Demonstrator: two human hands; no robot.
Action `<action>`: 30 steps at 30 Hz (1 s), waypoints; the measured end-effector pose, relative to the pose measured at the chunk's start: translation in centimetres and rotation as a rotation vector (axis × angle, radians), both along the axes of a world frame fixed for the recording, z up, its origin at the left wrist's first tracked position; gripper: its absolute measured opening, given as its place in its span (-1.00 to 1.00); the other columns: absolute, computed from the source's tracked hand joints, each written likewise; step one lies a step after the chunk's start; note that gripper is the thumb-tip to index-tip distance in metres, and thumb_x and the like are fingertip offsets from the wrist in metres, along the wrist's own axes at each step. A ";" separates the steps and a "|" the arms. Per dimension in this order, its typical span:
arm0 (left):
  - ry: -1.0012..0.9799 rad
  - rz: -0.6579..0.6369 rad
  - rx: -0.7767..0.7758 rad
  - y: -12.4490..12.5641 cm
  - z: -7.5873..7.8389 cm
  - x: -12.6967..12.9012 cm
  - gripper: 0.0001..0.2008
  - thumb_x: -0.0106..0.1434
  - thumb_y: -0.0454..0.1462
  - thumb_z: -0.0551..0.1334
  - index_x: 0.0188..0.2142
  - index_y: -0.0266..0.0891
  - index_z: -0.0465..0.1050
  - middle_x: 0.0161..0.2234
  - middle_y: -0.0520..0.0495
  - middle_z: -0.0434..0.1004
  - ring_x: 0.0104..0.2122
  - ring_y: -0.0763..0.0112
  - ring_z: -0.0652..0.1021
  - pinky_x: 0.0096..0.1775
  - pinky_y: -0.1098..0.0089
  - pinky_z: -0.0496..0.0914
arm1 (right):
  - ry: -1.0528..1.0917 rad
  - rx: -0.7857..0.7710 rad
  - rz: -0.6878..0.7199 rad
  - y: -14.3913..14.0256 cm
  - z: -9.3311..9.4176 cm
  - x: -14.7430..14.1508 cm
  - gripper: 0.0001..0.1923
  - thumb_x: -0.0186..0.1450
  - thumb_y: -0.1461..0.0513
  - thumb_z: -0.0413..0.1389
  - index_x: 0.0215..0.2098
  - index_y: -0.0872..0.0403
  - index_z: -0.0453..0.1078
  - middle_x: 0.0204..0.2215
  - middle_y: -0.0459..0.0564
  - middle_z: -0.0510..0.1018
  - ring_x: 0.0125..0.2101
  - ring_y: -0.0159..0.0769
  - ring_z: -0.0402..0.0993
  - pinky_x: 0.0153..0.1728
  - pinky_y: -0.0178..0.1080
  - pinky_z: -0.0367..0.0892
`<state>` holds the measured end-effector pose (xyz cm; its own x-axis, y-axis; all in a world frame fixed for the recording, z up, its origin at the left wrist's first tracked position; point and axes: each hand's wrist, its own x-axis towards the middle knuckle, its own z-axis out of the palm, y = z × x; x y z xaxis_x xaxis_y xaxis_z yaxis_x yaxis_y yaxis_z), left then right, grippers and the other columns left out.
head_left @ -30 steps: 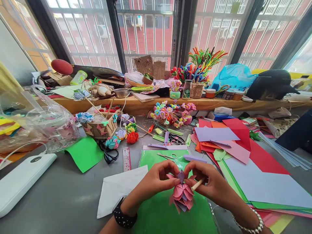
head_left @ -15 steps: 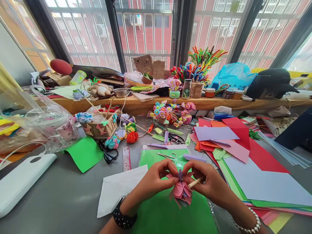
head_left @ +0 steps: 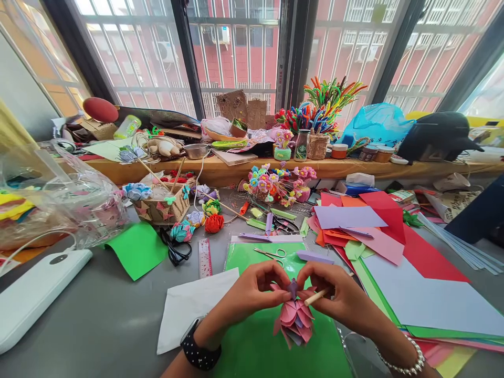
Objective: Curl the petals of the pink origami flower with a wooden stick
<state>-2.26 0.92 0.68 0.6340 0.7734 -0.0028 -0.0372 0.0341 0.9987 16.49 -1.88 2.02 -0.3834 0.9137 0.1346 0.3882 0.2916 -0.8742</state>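
A pink and purple folded-paper flower hangs between my hands over a green mat. My left hand is closed, thumb and forefinger pinching the left side of the flower's top by a small purple folded piece. From the other side, my right hand pinches the flower too. A thin wooden stick is also tucked in the right hand's fingers. Just beyond the hands, small scissors lie on the mat near a purple folded strip. The fingertips partly cover the flower's top.
Left of the mat are a white paper packet, a ruler, a green sheet and a white power bank. Coloured paper is piled to the right. Paper flowers and a cardboard basket stand behind, below a crowded ledge.
The flower has tilted and dropped slightly, showing more of its petals and the purple piece at its top. Both hands keep their pinch; the view has shifted slightly.
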 end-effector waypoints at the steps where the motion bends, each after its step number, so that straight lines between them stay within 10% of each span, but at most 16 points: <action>1: 0.000 0.007 0.017 0.0 0.0 0.0 -0.84 0.02 -0.28 0.30 -0.43 -0.30 0.37 -0.43 0.02 0.40 -0.40 0.49 0.43 -0.34 0.47 0.30 | -0.001 0.002 0.001 0.0 0.0 0.0 -0.91 0.11 0.23 0.12 -0.46 0.10 0.32 -0.68 -0.26 0.07 -0.65 -0.51 -0.02 -0.68 -0.42 -0.07; 30: 0.131 0.080 0.326 -0.7 0.8 0.4 -0.95 0.06 -0.41 0.20 -0.43 -0.31 0.33 -0.43 0.00 0.35 -0.39 0.48 0.40 -0.30 0.45 0.33 | -0.151 0.150 0.004 0.1 -0.4 0.3 -0.91 0.09 0.36 0.07 -0.41 0.08 0.31 -0.51 -0.13 0.38 -0.59 -0.48 0.18 -0.64 -0.42 0.07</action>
<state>-1.83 0.23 1.52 0.5818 0.7942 0.1753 0.1022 -0.2852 0.9530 16.76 -1.80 1.64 -0.4134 0.8861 0.2099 0.5098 0.4162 -0.7529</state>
